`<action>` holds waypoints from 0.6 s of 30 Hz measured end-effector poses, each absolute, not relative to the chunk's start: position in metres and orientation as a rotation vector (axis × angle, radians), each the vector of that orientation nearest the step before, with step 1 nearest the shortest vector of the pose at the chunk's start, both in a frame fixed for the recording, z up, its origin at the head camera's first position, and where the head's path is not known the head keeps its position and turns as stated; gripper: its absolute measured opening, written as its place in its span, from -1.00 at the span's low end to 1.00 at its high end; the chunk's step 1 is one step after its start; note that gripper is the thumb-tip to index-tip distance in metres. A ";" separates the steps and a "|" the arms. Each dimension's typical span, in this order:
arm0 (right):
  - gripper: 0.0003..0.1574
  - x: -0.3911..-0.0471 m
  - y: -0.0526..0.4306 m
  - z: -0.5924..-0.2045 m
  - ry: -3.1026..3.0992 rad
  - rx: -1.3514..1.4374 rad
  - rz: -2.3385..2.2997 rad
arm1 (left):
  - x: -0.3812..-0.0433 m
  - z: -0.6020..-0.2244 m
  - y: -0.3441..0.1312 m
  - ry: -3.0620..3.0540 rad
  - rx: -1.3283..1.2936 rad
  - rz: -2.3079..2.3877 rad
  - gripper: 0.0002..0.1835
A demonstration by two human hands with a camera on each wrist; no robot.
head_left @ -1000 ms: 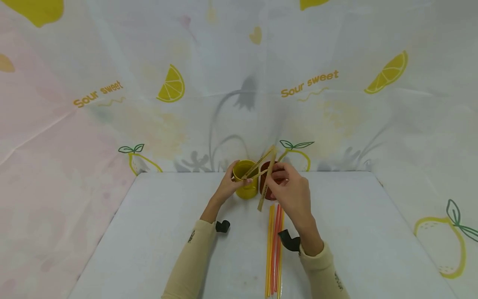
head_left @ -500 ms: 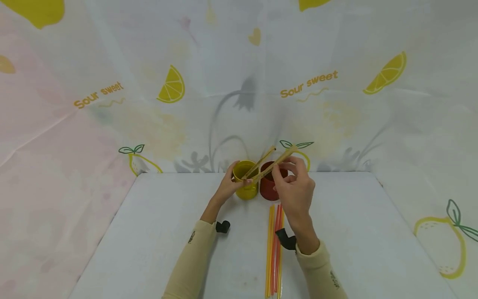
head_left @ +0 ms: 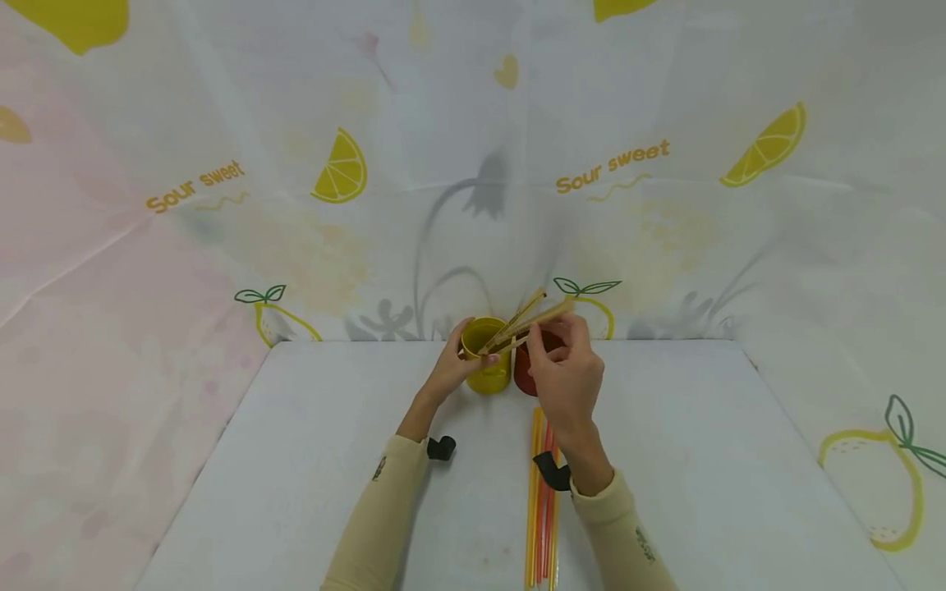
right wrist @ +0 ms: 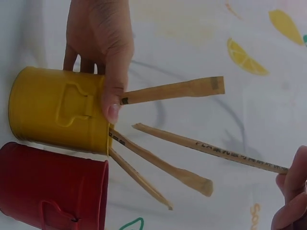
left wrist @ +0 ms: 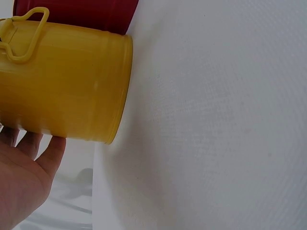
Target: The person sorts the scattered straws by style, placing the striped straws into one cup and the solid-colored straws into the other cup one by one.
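My left hand [head_left: 448, 371] holds a yellow metal pail [head_left: 489, 379] upright on the table, thumb at the rim and fingers round the far side. Several straws in brown paper wrappers [right wrist: 165, 165] lean out of its mouth. My right hand [head_left: 571, 377] pinches one more wrapped straw [right wrist: 211, 147] near one end. In the right wrist view, this straw's free tip points towards the yellow pail's mouth and stands a little apart from the rim. Close beside the yellow pail is a red pail [right wrist: 53, 187], partly hidden behind my right hand in the head view.
Long yellow, orange and red sticks [head_left: 534, 501] lie in a bundle on the white table [head_left: 296, 476], in front of the pails and partly under my right wrist. A lemon-printed cloth [head_left: 443, 246] hangs right behind the table's back edge.
The wrapped straw in my right hand has swung from steep to slanting, its free end now towards the yellow pail. My right hand went slightly right, then back left. The left hand stays put.
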State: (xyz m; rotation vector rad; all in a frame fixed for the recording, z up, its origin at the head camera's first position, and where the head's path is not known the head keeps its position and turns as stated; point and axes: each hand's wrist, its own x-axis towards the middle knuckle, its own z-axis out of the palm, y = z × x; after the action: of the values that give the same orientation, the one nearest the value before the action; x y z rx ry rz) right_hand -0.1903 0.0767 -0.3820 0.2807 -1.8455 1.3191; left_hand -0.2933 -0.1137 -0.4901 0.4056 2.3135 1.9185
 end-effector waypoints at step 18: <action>-0.72 -0.212 0.065 -0.404 -2.010 0.221 1.209 | -0.298 -0.498 -0.112 2.368 0.368 1.951 0.03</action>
State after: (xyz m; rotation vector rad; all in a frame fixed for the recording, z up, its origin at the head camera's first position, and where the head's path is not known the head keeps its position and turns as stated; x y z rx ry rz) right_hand -0.2118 0.0654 -0.4037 0.2208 -2.0098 1.2086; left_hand -0.2976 -0.1121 -0.4985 0.3683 2.3681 1.9513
